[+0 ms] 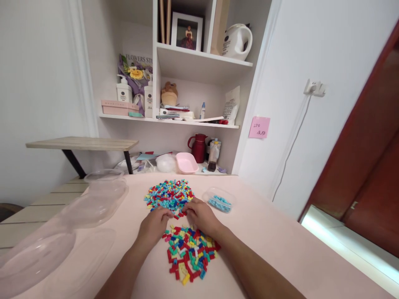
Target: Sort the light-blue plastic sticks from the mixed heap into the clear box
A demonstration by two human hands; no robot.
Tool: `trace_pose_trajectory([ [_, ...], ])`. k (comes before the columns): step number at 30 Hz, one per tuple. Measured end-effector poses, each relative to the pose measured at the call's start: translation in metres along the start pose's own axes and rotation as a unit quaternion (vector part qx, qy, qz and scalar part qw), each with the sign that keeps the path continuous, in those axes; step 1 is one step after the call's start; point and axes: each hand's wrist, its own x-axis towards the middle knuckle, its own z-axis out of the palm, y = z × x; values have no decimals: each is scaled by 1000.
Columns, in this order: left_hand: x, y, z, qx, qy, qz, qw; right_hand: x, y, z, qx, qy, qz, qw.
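Observation:
Two piles of small coloured toy bricks lie on the pink tabletop. The far pile (170, 193) is mixed and mostly blue, turquoise and red; the near pile (190, 253) has larger-looking red, yellow, green and blue bricks. My left hand (155, 224) is at the near left edge of the far pile, fingers curled together. Opposite it, my right hand (202, 215) reaches the same pile's near right edge with its fingers bent inward. Whatever sits at either set of fingertips is too small to name. Light-blue bricks (220, 203) fill part of a clear plastic box (234, 200) right of my right hand.
Clear plastic containers and lids (96, 203) spread along the table's left side. At the back, a pink tray (187, 162), a dark red jug (198, 148) and a bottle (213, 155) stand below white shelves (199, 58). A wooden ledge (82, 143) juts out at left.

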Motion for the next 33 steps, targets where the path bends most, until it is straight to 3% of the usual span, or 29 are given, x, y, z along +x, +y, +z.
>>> trace_pose_trajectory([
  [4,1,-1,0,8,18,-5,1000,0,3,2,-2,20,25,999],
  [13,-5,4,0,32,-24,10,999,-2,-3,2,-18,-33,-42,998],
  [19,-4,7,-1,36,-23,0,999,-1,0,-5,-10,-27,0,1000],
  [28,-6,8,-2,42,-34,7,999,-3,-1,-5,-7,-78,-4,997],
  [33,-6,8,-2,42,-31,10,999,-4,-3,-6,-22,-45,-8,999],
])
